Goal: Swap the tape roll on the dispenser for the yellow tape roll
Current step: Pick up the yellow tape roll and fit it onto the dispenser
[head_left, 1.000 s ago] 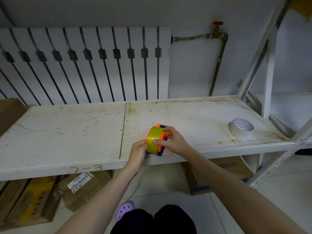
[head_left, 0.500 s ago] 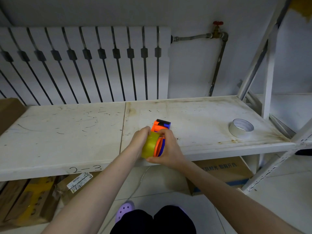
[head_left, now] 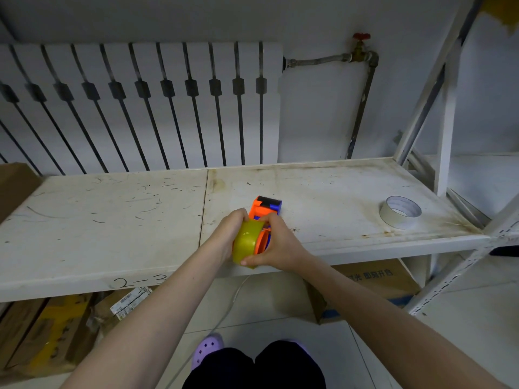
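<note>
Here both hands, left hand [head_left: 229,234] and right hand [head_left: 278,245], grip the yellow tape roll [head_left: 246,244] between them

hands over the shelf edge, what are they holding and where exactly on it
Both hands grip the tape dispenser assembly: the left hand wraps the far side of the yellow tape roll, while the right hand pinches the roll's rim and the orange hub.

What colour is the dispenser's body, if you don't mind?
Orange with blue parts, on the dispenser; head view.
</note>
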The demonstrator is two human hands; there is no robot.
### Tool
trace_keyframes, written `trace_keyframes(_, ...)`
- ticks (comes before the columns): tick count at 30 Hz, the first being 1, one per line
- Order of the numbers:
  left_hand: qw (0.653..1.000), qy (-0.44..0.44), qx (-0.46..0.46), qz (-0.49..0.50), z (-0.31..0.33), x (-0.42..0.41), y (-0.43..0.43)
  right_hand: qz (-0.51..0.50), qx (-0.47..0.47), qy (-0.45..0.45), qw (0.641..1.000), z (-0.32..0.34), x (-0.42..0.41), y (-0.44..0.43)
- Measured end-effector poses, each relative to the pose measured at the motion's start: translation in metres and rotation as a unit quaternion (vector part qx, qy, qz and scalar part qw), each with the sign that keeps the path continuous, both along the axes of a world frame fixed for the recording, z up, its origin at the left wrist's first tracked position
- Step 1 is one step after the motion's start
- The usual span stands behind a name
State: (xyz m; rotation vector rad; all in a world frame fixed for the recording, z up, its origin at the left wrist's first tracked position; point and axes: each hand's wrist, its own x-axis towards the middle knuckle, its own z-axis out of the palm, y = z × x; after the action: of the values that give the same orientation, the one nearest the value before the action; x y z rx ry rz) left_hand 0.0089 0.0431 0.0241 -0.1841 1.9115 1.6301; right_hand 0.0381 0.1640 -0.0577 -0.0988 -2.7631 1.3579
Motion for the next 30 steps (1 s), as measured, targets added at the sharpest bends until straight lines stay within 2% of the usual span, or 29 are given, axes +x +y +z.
trace_keyframes(11,1.0,-0.007,-0.001,0.012,0.0,0.005,0.0,-0.004,-0.014,-0.024,1.0,0.004,-0.001,0.001)
trace_keyframes(30,1.0,-0.011,0.018,-0.023,-0.01,0.0,-0.004,-0.01,-0.047,-0.036,0.998,0.004,0.0,0.002)
